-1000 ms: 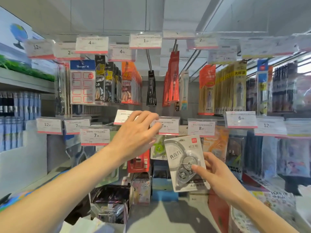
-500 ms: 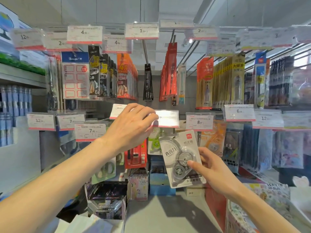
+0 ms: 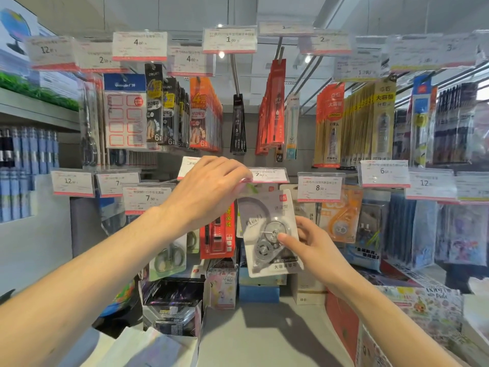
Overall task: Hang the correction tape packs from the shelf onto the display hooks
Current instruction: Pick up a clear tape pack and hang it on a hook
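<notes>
Up at the 7.90 price tag (image 3: 267,175), I'm lifting its flap w/ my left hand (image 3: 209,192), fingertips pinching the tag's left end. My right hand (image 3: 313,247) is pinching a correction tape pack (image 3: 267,229), thumb on its front, just below that tag, tilted slightly. An orange pack (image 3: 341,215) is hanging right of it.

Upper row price tags, left to right: "12" (image 3: 47,50), "4.00" (image 3: 139,43), "1.00" (image 3: 229,39). Middle row price tags: "12" (image 3: 72,181), "7.90" (image 3: 149,198), "8.00" (image 3: 319,188), "6.00" (image 3: 384,171). Orange hanging pack (image 3: 203,115) at upper centre: "4" above, "6" below.
</notes>
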Demonstrator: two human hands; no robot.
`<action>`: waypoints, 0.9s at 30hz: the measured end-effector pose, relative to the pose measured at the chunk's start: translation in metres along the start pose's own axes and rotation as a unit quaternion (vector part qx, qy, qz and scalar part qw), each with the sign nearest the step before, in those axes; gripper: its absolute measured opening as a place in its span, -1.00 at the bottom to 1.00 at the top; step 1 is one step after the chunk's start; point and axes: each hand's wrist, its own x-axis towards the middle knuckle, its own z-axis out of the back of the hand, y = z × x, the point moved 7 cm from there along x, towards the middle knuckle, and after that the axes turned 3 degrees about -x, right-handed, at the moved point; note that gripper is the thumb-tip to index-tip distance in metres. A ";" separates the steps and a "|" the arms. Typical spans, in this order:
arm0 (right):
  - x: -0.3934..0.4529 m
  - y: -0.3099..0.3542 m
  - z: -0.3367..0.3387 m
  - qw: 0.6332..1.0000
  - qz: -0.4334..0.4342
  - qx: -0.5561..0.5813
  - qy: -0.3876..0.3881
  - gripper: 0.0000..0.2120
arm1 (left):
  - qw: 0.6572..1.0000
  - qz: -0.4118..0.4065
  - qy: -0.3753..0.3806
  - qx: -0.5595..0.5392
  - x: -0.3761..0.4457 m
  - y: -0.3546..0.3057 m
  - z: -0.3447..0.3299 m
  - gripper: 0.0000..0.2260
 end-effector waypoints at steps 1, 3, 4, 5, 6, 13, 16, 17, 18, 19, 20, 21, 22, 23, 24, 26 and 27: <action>0.004 0.000 -0.003 1.000 -0.003 0.009 -0.004 -0.72 | 1.000 0.003 -0.002 -0.003 0.000 0.000 0.001 -0.85; 0.011 0.001 -0.007 1.000 -0.003 0.023 -0.014 -0.75 | 1.000 0.008 -0.006 -0.011 0.001 0.000 0.002 -0.84; 0.013 0.001 -0.008 0.999 -0.002 0.027 -0.020 -0.75 | 1.000 0.010 -0.006 -0.015 0.001 0.000 0.003 -0.84; 0.015 0.002 -0.009 0.999 -0.002 0.031 -0.025 -0.76 | 1.000 0.012 -0.006 -0.019 0.002 0.000 0.003 -0.85; 0.018 0.002 -0.010 0.999 -0.003 0.036 -0.029 -0.76 | 1.000 0.013 -0.006 -0.022 0.002 0.001 0.003 -0.85; 0.029 0.005 -0.013 0.996 -0.024 0.078 -0.040 -0.60 | 0.999 0.018 0.000 -0.032 0.003 0.001 0.005 -0.84; 0.032 0.003 -0.015 0.995 -0.037 0.084 -0.043 -0.51 | 0.999 0.018 -0.002 -0.033 0.003 0.001 0.005 -0.83; 0.034 0.001 -0.016 0.994 -0.039 0.088 -0.044 -0.51 | 0.999 0.018 -0.004 -0.035 0.002 0.001 0.005 -0.83; 0.034 0.000 -0.016 0.994 -0.040 0.092 -0.044 -0.52 | 0.999 0.017 -0.006 -0.040 0.002 0.001 0.005 -0.83; 0.035 -0.001 -0.017 0.994 -0.040 0.094 -0.045 -0.53 | 0.999 0.016 -0.009 -0.044 0.001 0.000 0.005 -0.84; 0.034 -0.002 -0.017 0.994 -0.040 0.095 -0.047 -0.54 | 0.999 0.016 -0.010 -0.048 0.001 0.000 0.004 -0.84; 0.035 -0.004 -0.017 0.993 -0.040 0.095 -0.051 -0.55 | 0.999 0.017 -0.011 -0.051 0.000 -0.001 0.004 -0.85; 0.035 -0.006 -0.017 0.993 -0.039 0.096 -0.056 -0.58 | 0.998 0.018 -0.011 -0.052 -0.002 -0.001 0.003 -0.85; 0.036 -0.008 -0.016 0.993 -0.037 0.099 -0.061 -0.60 | 0.998 0.018 -0.013 -0.054 -0.004 -0.002 0.002 -0.85; 0.037 -0.010 -0.016 0.992 -0.036 0.103 -0.066 -0.62 | 0.998 0.017 -0.016 -0.057 -0.007 -0.003 0.002 -0.85; 0.037 -0.013 -0.015 0.991 -0.035 0.107 -0.076 -0.59 | 0.997 0.015 -0.031 -0.068 -0.015 -0.007 0.001 -0.83; 0.037 -0.014 -0.014 0.991 -0.033 0.100 -0.084 -0.57 | 0.996 0.015 -0.039 -0.075 -0.019 -0.009 0.000 -0.81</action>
